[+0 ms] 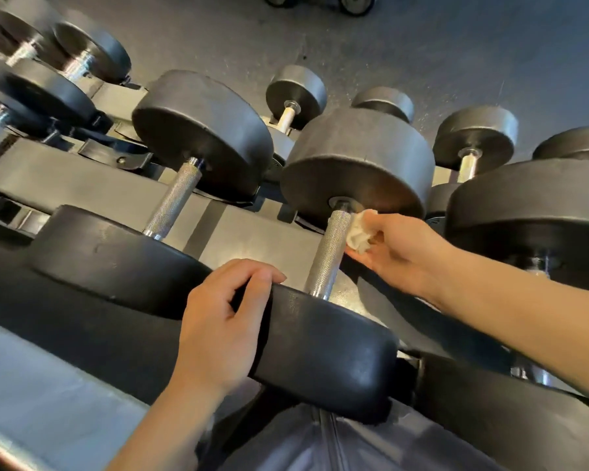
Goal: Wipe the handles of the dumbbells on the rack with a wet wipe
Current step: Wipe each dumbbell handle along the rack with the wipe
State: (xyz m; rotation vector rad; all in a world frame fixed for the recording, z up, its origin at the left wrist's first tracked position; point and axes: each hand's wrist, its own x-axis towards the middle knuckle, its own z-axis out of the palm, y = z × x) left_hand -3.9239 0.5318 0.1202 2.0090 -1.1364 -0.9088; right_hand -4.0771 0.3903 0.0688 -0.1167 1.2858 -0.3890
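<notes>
A black dumbbell lies on the rack in the middle of the view, its knurled steel handle (330, 253) running from a far head (357, 158) to a near head (323, 351). My right hand (402, 249) pinches a crumpled white wet wipe (359, 232) and holds it against the right side of that handle, close to the far head. My left hand (221, 328) grips the top left edge of the near head, fingers curled over its rim.
A second dumbbell with a bare knurled handle (174, 198) lies to the left, and another large one (531, 202) to the right. Smaller dumbbells (295, 93) sit on a lower tier. The grey rack rail (82, 181) runs across; grey floor lies beyond.
</notes>
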